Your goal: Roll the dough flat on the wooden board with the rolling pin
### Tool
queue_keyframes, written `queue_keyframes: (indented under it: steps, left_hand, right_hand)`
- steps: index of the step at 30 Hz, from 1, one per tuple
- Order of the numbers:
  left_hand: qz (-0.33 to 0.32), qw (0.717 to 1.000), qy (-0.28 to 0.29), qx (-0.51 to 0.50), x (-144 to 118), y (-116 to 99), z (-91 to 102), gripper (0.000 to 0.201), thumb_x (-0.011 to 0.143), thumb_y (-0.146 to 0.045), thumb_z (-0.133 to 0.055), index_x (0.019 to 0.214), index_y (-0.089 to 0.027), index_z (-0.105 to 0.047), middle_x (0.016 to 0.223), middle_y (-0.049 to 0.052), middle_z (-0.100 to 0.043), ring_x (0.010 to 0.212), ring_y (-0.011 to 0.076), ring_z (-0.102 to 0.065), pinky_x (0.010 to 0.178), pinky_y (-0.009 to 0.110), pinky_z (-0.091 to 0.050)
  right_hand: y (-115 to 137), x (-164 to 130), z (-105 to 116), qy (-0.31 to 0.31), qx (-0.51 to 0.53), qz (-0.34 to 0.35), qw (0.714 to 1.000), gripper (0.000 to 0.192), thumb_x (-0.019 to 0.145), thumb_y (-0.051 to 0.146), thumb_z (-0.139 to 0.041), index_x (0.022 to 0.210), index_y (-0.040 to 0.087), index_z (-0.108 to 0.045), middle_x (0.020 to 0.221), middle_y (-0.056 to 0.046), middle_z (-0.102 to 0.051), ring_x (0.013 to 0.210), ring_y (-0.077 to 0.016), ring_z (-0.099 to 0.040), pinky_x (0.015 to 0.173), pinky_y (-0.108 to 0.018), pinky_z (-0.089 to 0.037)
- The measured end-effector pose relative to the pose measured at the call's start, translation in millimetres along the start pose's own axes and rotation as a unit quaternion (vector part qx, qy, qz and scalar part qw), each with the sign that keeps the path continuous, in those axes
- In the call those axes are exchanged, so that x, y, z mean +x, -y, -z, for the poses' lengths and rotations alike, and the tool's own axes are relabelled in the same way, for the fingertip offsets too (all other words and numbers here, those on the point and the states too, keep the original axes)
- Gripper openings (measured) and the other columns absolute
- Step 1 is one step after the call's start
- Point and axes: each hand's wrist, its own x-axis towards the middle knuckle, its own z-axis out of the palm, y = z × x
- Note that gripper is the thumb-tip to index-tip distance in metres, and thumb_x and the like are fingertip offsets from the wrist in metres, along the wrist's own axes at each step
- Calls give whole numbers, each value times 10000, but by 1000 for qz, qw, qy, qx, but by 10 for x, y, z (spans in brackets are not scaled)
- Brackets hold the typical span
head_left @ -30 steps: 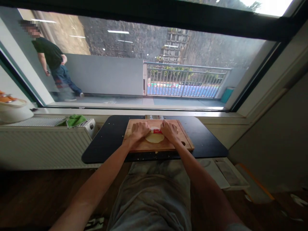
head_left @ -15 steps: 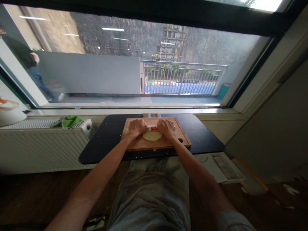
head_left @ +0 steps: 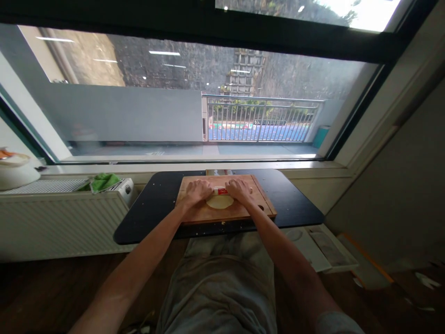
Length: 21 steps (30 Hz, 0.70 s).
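Both hands, left hand (head_left: pixel 197 191) and right hand (head_left: pixel 239 190), press palms-down on a cylindrical roller with a red band (head_left: pixel 220 190), over the pale round dough disc (head_left: pixel 219 202) on the wooden cutting board (head_left: pixel 257 202) on the black bench (head_left: pixel 295 204). Even pressure from both sides should keep the thickness uniform.

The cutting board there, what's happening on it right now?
A person sits at a small black table by a window. Both hands press on a roller with a red band, the left hand and right hand at either end. It lies across a flat round of pale dough on the wooden cutting board. A green cloth sits on the radiator.
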Motion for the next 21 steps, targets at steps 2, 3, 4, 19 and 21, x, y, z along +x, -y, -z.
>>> queue_keyframes:
  steps: [2,3,4,19,21]
  left_hand:
    - [14,1000,-22,10,-89,-7,-56,476,1083,-372,-401,1188,-163,-815,1213,196,-808,1130,319,-767,960,381,-571]
    - [21,999,-35,17,-126,-8,-86,492,1091,-374,-380,1180,-167,-817,1209,191,-809,1134,318,-765,974,390,-568]
    - [21,998,-50,22,-156,-9,-115,503,1095,-374,-367,1167,-163,-819,1206,190,-809,1147,319,-758,992,399,-563]
    - [48,995,-81,12,121,-8,-127,479,1050,-380,-465,1203,-110,-831,1195,212,-809,1139,332,-758,998,390,-580]
    - [41,997,-69,12,105,-7,-116,475,1060,-375,-456,1171,-117,-839,1176,208,-813,1118,328,-766,978,383,-581]
  right_hand:
    - [10,-111,-18,-8,-22,25,999,423,1114,275,-429,1202,125,-815,1225,-196,-810,1174,-283,-759,962,-320,-534]
    - [15,-158,-30,-16,-28,32,999,420,1114,264,-425,1211,132,-811,1221,-193,-811,1165,-286,-761,964,-335,-539]
    - [18,-195,-43,-21,-33,36,999,421,1115,257,-419,1209,137,-811,1212,-191,-813,1154,-287,-764,964,-345,-543]
    - [23,90,15,-10,17,10,1000,446,1116,292,-399,1201,127,-804,1274,-184,-802,1188,-260,-750,999,-301,-500]
    - [22,90,12,-10,21,7,1000,451,1123,326,-404,1204,133,-804,1261,-181,-806,1189,-265,-750,1001,-309,-504]
